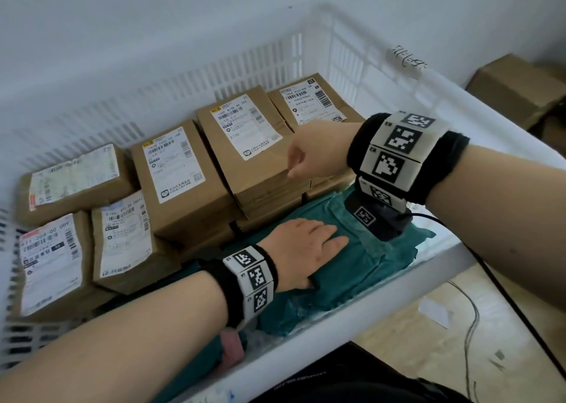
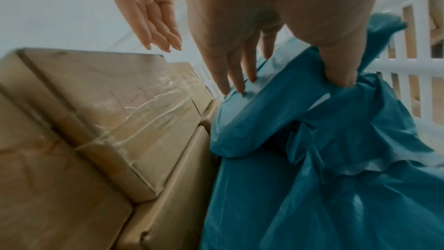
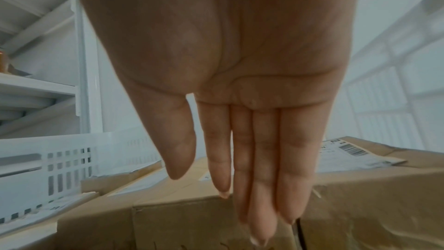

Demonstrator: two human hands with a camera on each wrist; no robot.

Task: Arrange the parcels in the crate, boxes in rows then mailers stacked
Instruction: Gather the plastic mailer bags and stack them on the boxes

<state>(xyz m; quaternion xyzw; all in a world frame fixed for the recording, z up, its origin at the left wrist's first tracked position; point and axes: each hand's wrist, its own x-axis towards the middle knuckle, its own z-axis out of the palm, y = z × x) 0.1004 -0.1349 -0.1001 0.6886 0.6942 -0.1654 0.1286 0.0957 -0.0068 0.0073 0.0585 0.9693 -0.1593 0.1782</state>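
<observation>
Teal plastic mailers (image 1: 361, 267) lie stacked along the near wall of the white slatted plastic crate (image 1: 352, 307), and the left hand (image 1: 301, 251) presses flat on the top one, fingers straight, thumb tucked at its edge. Beyond it, the right hand (image 1: 318, 154) hovers empty, fingers straight and together, over the rows of brown cardboard boxes (image 1: 245, 145).

Brown labelled boxes (image 1: 183, 172) in rows inside white crate (image 1: 306, 350), teal mailers (image 1: 367, 267) stacked alongside
</observation>
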